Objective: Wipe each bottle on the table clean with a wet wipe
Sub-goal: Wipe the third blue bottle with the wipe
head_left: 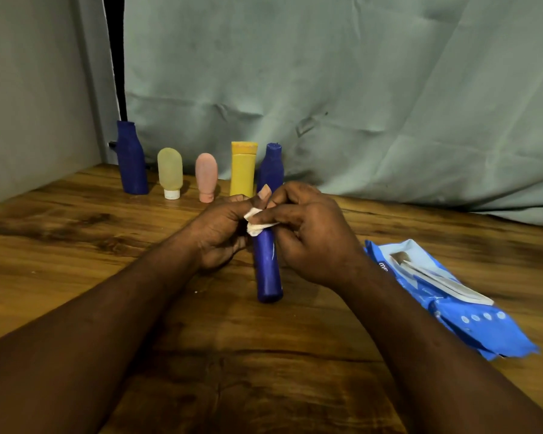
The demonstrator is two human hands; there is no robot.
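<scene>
We have a wood-grain table backed by a wrinkled grey-green cloth, hung as a plain backdrop. On our right lies the blue wipes pack, flat, flap facing up, near the right hand, probably kept there so the next wipe is an easy reach.

Along the back edge stands a row of bottles, well apart from the work spot: tall dark blue bottle at far left, then a yellowish bottle cap-down on its white cap, a pink bottle also cap-down, a yellow tube, and a second dark blue bottle partly hidden behind our hands. We judge these are queued or finished; we cannot tell which.

In the middle we hold a blue tube bottle, off the table or just resting on it, lower end toward us. Left hand is curled around its upper part, closed on it to steady it. Right hand is narrowed, fingers pinching the white wet wipe against the tube's top end, so rubbing pressure works against the left grip.

Step in hand: wiping the upper end; the lower body looks uncovered by the wipe.
</scene>
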